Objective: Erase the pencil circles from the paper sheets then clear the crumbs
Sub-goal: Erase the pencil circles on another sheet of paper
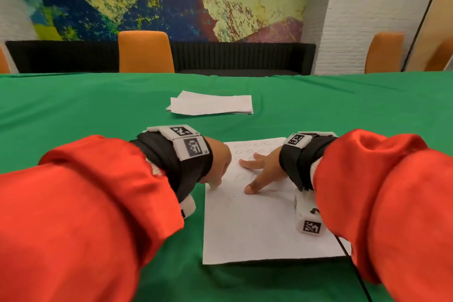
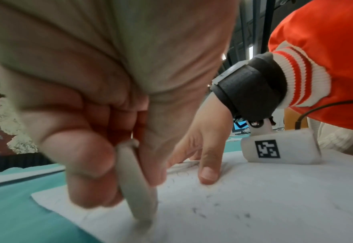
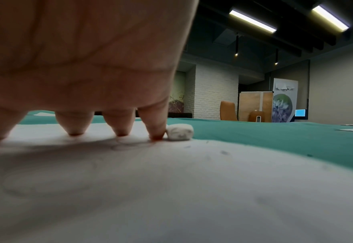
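A white paper sheet (image 1: 257, 225) lies on the green tablecloth (image 1: 98, 110) in front of me. Faint pencil circles (image 1: 247, 151) fill its far part, and a few more circles (image 1: 241, 176) sit between my hands. My left hand (image 1: 217, 175) pinches a flat grey-white eraser (image 2: 138, 189), whose tip presses on the sheet near its left edge. My right hand (image 1: 258, 173) rests on the paper with straight, spread fingers (image 3: 75, 129) and the thumb (image 2: 207, 172) flat on it. Dark eraser crumbs (image 2: 200, 213) dot the sheet near the eraser.
A stack of white paper sheets (image 1: 210, 104) lies farther back at the table's middle. A small white lump (image 3: 179, 132) sits on the cloth just past my right fingertips. Orange chairs (image 1: 145, 52) stand behind the far table edge. A black cable (image 1: 353, 267) runs from my right wrist.
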Tool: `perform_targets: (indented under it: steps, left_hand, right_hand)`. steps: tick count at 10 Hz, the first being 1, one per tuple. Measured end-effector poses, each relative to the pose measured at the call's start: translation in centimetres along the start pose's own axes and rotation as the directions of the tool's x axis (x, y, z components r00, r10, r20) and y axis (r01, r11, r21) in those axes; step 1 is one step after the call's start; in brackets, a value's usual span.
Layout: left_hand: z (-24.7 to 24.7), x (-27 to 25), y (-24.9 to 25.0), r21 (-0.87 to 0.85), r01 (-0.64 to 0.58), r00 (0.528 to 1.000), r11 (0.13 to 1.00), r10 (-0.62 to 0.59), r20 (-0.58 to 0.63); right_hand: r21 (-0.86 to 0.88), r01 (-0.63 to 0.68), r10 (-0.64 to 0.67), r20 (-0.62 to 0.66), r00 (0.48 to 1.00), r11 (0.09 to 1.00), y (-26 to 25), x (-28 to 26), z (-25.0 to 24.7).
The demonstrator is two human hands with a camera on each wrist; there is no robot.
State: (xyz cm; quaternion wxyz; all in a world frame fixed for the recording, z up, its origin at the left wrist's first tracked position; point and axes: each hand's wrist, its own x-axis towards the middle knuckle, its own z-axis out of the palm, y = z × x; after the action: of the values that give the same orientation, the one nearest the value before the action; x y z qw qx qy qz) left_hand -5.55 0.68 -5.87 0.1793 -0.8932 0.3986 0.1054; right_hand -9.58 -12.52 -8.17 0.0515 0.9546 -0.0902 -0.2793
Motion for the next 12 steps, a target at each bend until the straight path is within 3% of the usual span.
perform_targets:
  steps: [1,3,6,8,10,12]
  left_hand:
    - [0.47,0.1,0.19,0.001,0.004,0.998,1.0,-0.004,0.065]
    - [0.83,-0.16,-0.6,-0.113,-0.014,0.996,0.994,0.024,0.084]
    - [0.28,0.47,-0.2,-0.046,0.007,1.0,0.999,-0.006,0.029]
    - [0.56,0.25,-0.4,-0.14,0.013,0.988,0.99,0.009,0.156]
    - [0.11,0.64,0.01,-0.02,-0.002,0.998,1.0,0.003,0.07]
    - [0.2,0.67,0.06,0.015,-0.017,0.994,1.0,0.016,0.111]
  right_hand:
    - [0.001,0.0,0.0,-0.004,1.0,1.0,0.04,-0.03,-0.02]
    - [0.016,0.001,-0.001,0.012,1.0,1.0,0.14,0.06,-0.08]
    - [0.007,-0.014,0.014,0.002,1.0,1.0,0.04,-0.07,-0.02]
    - [0.021,-0.01,0.01,0.004,1.0,1.0,0.1,-0.22,-0.01]
    - [0.013,-0.015,0.015,-0.001,1.0,1.0,0.1,-0.13,-0.03]
    - [0.023,-0.008,0.008,-0.007,1.0,1.0,0.12,-0.3,0.0]
